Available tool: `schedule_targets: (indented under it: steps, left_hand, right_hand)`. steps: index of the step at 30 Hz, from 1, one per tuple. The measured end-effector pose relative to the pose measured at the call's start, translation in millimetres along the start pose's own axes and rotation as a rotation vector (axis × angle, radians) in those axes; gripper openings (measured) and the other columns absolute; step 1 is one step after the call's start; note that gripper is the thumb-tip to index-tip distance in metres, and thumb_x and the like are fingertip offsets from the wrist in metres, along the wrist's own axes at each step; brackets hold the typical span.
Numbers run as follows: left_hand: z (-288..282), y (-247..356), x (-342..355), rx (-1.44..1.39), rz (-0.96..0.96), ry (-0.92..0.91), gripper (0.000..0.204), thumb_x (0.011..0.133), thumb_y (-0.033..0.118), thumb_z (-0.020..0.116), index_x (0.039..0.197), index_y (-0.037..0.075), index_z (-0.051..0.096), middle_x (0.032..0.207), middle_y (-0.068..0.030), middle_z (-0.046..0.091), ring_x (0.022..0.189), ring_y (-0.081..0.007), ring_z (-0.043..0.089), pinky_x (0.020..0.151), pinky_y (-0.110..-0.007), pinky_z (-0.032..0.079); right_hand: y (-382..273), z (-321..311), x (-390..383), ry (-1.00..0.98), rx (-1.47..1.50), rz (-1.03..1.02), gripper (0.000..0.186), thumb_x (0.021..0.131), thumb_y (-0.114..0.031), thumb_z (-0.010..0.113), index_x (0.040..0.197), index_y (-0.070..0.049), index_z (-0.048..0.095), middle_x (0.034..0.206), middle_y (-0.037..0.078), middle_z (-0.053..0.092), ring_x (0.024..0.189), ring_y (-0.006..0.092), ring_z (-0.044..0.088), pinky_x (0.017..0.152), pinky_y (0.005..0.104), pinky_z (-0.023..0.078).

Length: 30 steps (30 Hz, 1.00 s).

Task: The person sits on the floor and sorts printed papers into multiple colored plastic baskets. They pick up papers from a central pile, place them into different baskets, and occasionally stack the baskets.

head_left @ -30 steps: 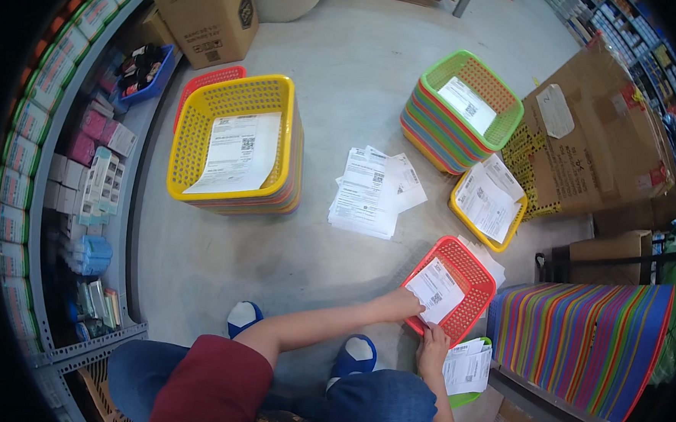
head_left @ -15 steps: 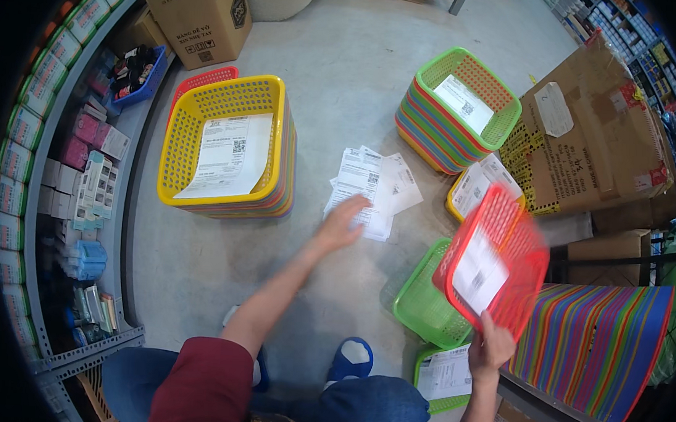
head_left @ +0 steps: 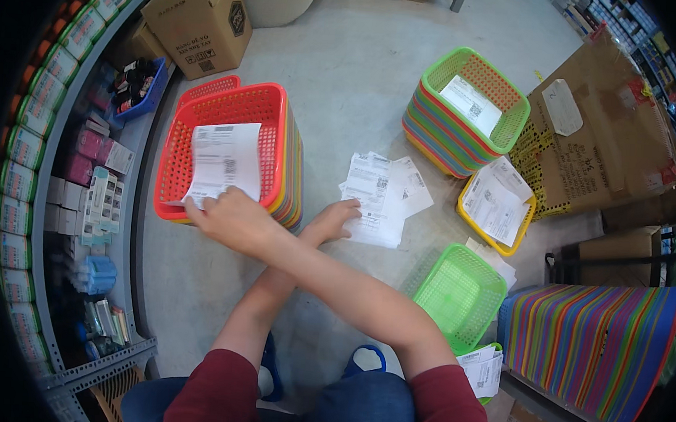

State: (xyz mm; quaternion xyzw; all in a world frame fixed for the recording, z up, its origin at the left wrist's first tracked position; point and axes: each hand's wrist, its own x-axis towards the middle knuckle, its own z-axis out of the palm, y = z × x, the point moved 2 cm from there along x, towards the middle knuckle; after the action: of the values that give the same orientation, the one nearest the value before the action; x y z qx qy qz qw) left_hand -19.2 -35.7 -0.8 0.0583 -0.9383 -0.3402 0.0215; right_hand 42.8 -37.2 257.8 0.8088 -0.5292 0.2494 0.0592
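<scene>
My forearms cross. My right hand reaches left over the near rim of the red basket topping the left stack, fingers closed on that rim beside a white sheet inside. My left hand is at the loose papers on the floor, fingers bent and apart, touching their left edge. An empty green basket lies to the right of my arms.
A green-topped stack, yellow basket of papers and large carton stand at right, above a long nested basket stack. Metal shelving lines the left; another carton is behind.
The red basket moved from right to atop the left stack, covering the yellow one, uncovering the green basket. My right arm swung left across my left; my left hand shifted slightly.
</scene>
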Motion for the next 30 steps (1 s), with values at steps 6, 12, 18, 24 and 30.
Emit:
schedule_targets:
  steps: [6, 12, 18, 24, 30]
  left_hand:
    - [3, -17, 2, -0.129, 0.107, 0.179, 0.060, 0.057, 0.009, 0.082, 0.113, 0.002, 0.063, 0.124, -0.0165, 0.058, 0.115, -0.0338, 0.055, 0.099, -0.039, 0.045]
    - [-7, -8, 9, -0.060, 0.004, 0.047, 0.056, 0.055, 0.007, 0.081, 0.108, 0.002, 0.065, 0.111, -0.0147, 0.063, 0.103, -0.0325, 0.061, 0.091, -0.038, 0.049]
    - [-19, 9, 12, -0.019, -0.035, -0.008, 0.053, 0.053, 0.009, 0.082, 0.103, 0.003, 0.066, 0.108, -0.0137, 0.064, 0.100, -0.0313, 0.062, 0.088, -0.038, 0.051]
    - [-14, 9, 16, 0.043, -0.012, 0.005, 0.054, 0.052, 0.009, 0.082, 0.103, 0.003, 0.067, 0.106, -0.0136, 0.064, 0.097, -0.0315, 0.063, 0.086, -0.037, 0.051]
    - [-14, 10, 14, 0.045, -0.003, 0.020, 0.053, 0.052, 0.009, 0.083, 0.102, 0.003, 0.067, 0.104, -0.0132, 0.065, 0.095, -0.0316, 0.063, 0.084, -0.038, 0.052]
  right_hand:
    - [13, 27, -109, 0.593, 0.225, 0.107, 0.044, 0.077, -0.021, 0.066, 0.116, -0.003, 0.057, 0.096, 0.012, 0.064, 0.089, 0.0289, 0.060, 0.080, 0.0428, 0.045]
    - [72, 105, -307, 0.415, -0.002, 1.555, 0.049, 0.075, 0.001, 0.057, 0.124, 0.003, 0.052, 0.120, 0.021, 0.047, 0.102, 0.0341, 0.051, 0.094, 0.0410, 0.041]
    - [85, 147, -354, 0.481, 0.256, 1.652, 0.056, 0.075, 0.003, 0.056, 0.130, 0.004, 0.049, 0.121, 0.018, 0.045, 0.105, 0.0267, 0.051, 0.094, 0.0355, 0.042]
    - [92, 146, -360, 0.814, 0.696, 1.735, 0.054, 0.070, 0.003, 0.055, 0.124, 0.001, 0.058, 0.117, 0.019, 0.048, 0.112, 0.0308, 0.047, 0.099, 0.0374, 0.038]
    - [94, 146, -359, 0.619, 0.523, 1.737, 0.045, 0.070, 0.009, 0.054, 0.113, 0.002, 0.066, 0.117, 0.016, 0.054, 0.098, 0.0209, 0.056, 0.085, 0.0286, 0.045]
